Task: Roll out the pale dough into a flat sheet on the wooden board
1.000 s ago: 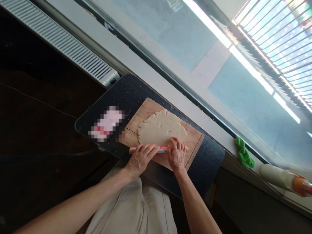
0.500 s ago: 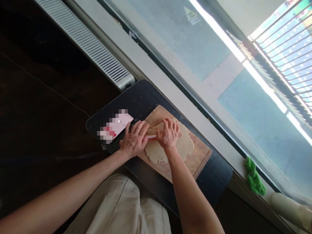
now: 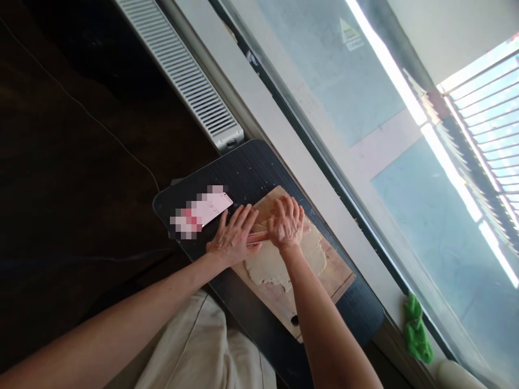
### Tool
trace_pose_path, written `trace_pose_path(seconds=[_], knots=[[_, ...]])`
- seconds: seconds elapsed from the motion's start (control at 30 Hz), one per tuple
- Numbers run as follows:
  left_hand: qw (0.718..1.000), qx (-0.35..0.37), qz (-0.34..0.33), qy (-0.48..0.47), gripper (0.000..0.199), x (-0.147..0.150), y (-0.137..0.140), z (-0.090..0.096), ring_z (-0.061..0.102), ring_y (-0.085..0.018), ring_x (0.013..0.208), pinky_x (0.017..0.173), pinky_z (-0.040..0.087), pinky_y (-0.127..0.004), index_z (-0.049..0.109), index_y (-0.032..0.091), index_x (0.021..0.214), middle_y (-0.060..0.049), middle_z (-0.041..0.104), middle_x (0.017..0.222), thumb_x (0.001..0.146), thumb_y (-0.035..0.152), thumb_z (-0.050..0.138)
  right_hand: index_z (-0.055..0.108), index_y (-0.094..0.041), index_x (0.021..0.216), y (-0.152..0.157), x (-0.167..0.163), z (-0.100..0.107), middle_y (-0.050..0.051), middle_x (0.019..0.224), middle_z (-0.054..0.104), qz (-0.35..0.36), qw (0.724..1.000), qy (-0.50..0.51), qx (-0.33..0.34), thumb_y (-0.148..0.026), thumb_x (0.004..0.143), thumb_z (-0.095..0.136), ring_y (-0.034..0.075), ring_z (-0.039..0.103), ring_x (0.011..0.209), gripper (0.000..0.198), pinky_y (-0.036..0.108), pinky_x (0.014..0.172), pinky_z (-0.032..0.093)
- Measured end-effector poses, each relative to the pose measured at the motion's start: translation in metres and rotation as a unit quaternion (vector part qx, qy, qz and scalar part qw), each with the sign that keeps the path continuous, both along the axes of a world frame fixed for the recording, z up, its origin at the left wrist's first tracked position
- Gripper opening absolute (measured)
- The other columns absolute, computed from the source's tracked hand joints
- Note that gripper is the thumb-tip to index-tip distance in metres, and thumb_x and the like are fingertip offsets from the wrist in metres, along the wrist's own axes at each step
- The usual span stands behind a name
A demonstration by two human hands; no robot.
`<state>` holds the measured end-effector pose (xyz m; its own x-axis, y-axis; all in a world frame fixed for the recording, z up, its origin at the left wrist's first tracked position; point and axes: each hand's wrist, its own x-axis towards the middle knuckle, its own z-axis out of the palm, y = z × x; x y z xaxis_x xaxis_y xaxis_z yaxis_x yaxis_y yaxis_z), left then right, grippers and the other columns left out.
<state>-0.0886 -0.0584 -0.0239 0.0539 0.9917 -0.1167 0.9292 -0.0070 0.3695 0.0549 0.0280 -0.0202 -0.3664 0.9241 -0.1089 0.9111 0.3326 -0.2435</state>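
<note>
Pin [image 3: 258,237] lies across the flattened dough [image 3: 265,266] on the board [image 3: 343,279], mid-section bare between the hands, right tip poking out past the right hand [image 3: 286,222]. Left hand [image 3: 235,235] is palm-down over the pin's left end, fingers straight and slightly apart, pointing beyond the pin, phone [image 3: 218,207] just beside them. Right-hand fingers are bent and close together over the pin; can't tell whether they're clamped on it or only pressing.
</note>
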Motion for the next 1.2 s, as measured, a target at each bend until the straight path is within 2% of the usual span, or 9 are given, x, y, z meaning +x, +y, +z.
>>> trace_pose_path(seconds=[0.17,0.3,0.4,0.63,0.73,0.87,0.97,1.1,1.2], knots=[[1.000,0.004,0.007,-0.009,0.078,-0.007,0.013,-0.003,0.032,-0.031,0.137,0.114,0.014,-0.054,0.037,0.015,0.141,-0.018,0.040,0.146,0.076,0.052,0.060,0.043,-0.015,0.135,0.036,-0.028,-0.006,0.013,0.146,0.037,0.021,1.000,0.020,0.009,-0.029,0.084,0.046,0.027,0.025,0.138,0.053,0.049,0.113,0.015],[1.000,0.009,-0.007,-0.008,0.068,0.001,0.002,0.003,0.029,-0.031,0.139,0.114,0.014,-0.054,0.040,0.015,0.140,-0.017,0.035,0.149,0.082,0.048,0.055,0.048,-0.017,0.130,0.016,-0.010,-0.002,0.010,0.142,0.042,0.033,0.998,0.039,0.022,-0.028,0.085,0.044,0.025,0.031,0.134,0.047,0.045,0.113,0.020],[1.000,0.009,-0.007,-0.014,0.070,0.006,-0.005,0.007,0.026,-0.032,0.140,0.114,0.015,-0.056,0.036,0.016,0.143,-0.015,0.030,0.152,0.084,0.050,0.052,0.051,-0.018,0.126,0.002,0.003,-0.002,0.010,0.141,0.043,0.024,0.999,0.036,0.029,-0.028,0.084,0.046,0.027,0.032,0.133,0.044,0.048,0.112,0.020],[1.000,0.016,0.001,-0.021,0.073,-0.008,0.013,-0.004,0.029,-0.032,0.138,0.114,0.014,-0.056,0.038,0.014,0.141,-0.018,0.037,0.147,0.083,0.057,0.050,0.047,-0.016,0.130,0.035,-0.026,-0.011,0.012,0.137,0.046,0.007,0.999,0.030,0.030,-0.028,0.084,0.046,0.026,0.034,0.132,0.048,0.047,0.112,0.019],[1.000,0.006,0.012,-0.022,0.078,-0.005,0.010,-0.003,0.029,-0.033,0.138,0.114,0.014,-0.056,0.037,0.013,0.141,-0.019,0.036,0.147,0.079,0.058,0.055,0.046,-0.015,0.131,0.026,-0.019,-0.009,0.011,0.139,0.045,0.016,0.999,0.033,0.035,-0.028,0.085,0.045,0.025,0.033,0.133,0.048,0.046,0.113,0.020],[1.000,-0.016,0.011,-0.019,0.083,0.003,0.002,0.001,0.023,-0.034,0.141,0.114,0.012,-0.056,0.033,0.014,0.144,-0.019,0.027,0.152,0.075,0.051,0.061,0.049,-0.016,0.128,0.005,-0.001,-0.007,0.011,0.141,0.044,0.010,0.999,0.029,0.039,-0.028,0.085,0.044,0.026,0.032,0.133,0.045,0.047,0.111,0.023],[0.999,-0.017,0.023,-0.023,0.086,0.001,0.007,0.001,0.022,-0.034,0.141,0.114,0.011,-0.056,0.031,0.014,0.145,-0.018,0.027,0.152,0.073,0.052,0.062,0.047,-0.017,0.130,0.016,-0.011,-0.009,0.012,0.140,0.044,0.000,0.999,0.020,0.033,-0.030,0.085,0.045,0.027,0.033,0.133,0.047,0.049,0.111,0.021],[0.999,-0.006,0.035,-0.035,0.080,-0.004,0.015,-0.002,0.027,-0.031,0.140,0.115,0.010,-0.054,0.033,0.014,0.144,-0.017,0.036,0.148,0.076,0.050,0.058,0.045,-0.015,0.133,0.043,-0.036,-0.010,0.014,0.141,0.043,0.017,1.000,0.015,0.021,-0.032,0.086,0.046,0.026,0.032,0.134,0.050,0.050,0.112,0.019],[0.999,-0.007,0.035,-0.029,0.079,0.001,0.011,-0.002,0.027,-0.032,0.139,0.115,0.010,-0.055,0.033,0.012,0.143,-0.019,0.037,0.147,0.078,0.050,0.057,0.045,-0.015,0.133,0.038,-0.032,-0.008,0.012,0.141,0.044,0.027,0.999,0.019,0.025,-0.031,0.087,0.044,0.025,0.031,0.134,0.049,0.047,0.113,0.018]])
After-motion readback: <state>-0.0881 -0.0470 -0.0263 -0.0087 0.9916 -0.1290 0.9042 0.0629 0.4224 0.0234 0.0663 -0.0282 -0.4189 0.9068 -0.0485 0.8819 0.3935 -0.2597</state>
